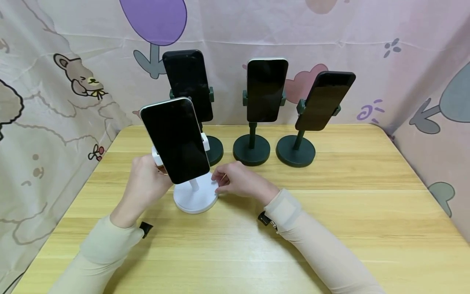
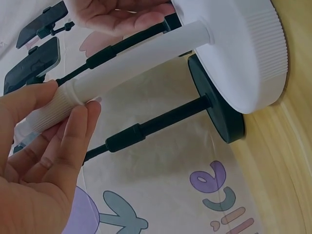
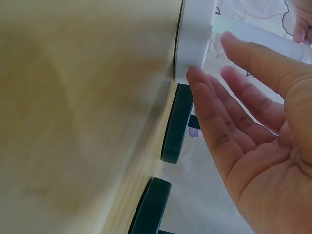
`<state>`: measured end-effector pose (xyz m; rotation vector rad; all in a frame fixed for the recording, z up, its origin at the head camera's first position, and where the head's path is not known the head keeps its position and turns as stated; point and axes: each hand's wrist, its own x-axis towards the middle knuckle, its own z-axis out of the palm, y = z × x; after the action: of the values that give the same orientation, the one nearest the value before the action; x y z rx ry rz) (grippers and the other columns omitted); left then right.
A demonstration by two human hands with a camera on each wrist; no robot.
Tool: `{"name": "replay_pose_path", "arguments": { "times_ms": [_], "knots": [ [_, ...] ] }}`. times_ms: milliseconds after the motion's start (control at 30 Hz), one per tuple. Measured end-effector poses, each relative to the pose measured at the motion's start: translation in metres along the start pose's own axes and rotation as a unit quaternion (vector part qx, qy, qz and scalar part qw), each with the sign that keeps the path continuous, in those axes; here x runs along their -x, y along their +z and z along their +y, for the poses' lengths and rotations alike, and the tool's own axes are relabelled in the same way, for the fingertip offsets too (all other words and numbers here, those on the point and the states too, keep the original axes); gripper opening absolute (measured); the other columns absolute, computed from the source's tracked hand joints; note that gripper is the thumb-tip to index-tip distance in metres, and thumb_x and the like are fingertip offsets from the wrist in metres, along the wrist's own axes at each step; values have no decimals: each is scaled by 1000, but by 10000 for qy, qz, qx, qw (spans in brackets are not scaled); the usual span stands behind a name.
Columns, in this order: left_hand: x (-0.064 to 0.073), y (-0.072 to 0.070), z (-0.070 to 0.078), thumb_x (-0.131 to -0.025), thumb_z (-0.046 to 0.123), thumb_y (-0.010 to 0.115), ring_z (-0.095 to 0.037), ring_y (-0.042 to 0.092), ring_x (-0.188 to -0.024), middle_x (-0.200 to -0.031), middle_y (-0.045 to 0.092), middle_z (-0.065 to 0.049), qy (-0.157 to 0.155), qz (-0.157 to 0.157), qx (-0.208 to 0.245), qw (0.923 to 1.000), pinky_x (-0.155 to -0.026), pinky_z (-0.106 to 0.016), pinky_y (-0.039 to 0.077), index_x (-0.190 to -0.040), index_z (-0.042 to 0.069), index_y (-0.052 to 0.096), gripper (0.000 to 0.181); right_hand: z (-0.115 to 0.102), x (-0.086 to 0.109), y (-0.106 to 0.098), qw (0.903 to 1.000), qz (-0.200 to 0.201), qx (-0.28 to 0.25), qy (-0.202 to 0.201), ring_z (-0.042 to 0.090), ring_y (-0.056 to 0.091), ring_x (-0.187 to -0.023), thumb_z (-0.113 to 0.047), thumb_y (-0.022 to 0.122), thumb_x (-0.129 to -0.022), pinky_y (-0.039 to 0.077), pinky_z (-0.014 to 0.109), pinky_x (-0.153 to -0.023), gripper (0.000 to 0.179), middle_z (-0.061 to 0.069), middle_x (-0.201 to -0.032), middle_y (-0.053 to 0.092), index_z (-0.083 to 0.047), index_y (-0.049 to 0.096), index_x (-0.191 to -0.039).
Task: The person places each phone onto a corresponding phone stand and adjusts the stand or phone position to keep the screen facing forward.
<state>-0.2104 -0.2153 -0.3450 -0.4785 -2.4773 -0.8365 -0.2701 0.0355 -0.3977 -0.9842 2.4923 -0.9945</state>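
A white phone stand (image 1: 194,201) is on the table, its clamp holding a black-screened phone (image 1: 175,141) that tilts to the left. Behind that phone, partly hidden in the head view, my left hand (image 1: 143,179) grips the stand. The left wrist view has its thumb and fingers round the ribbed collar (image 2: 48,113) at the upper end of the white post (image 2: 141,61). On the right side of the stand, my right hand (image 1: 245,181) has its fingertips at the rim of the white base (image 3: 192,44), with the fingers loosely bent and the thumb apart.
Three dark green stands hold phones at the back: a left one (image 1: 214,149) partly behind the white stand, a middle one (image 1: 251,151) and a right one (image 1: 295,152). A patterned cloth (image 1: 224,24) hangs behind the wooden table (image 1: 235,253).
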Motion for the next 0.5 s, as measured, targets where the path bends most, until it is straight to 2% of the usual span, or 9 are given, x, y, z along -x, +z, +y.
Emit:
{"name": "replay_pose_path", "arguments": {
  "times_ms": [233, 500],
  "knots": [
    [-1, -3, -5, -82, -9, 76, -10, 46, -54, -63, 62, -1, 133, 44, -99, 9999, -49, -24, 40, -83, 10, 67, 21, -1, 0, 1, 10000, -17, 14, -46, 11, 72, -91, -10, 86, -92, 62, 20, -85, 24, 6, -107, 79, -5, 77, -113],
    [-3, -6, -9, -83, -4, 81, -9, 51, -57, -73, 74, -5, 199, 71, -109, 9997, -52, -23, 43, -89, 9, 72, 16, -1, -1, 4, 10000, -21, -77, -27, 10, 72, -90, -10, 85, -93, 62, 19, -85, 21, 7, -106, 79, -4, 78, -112]
  ]
}}
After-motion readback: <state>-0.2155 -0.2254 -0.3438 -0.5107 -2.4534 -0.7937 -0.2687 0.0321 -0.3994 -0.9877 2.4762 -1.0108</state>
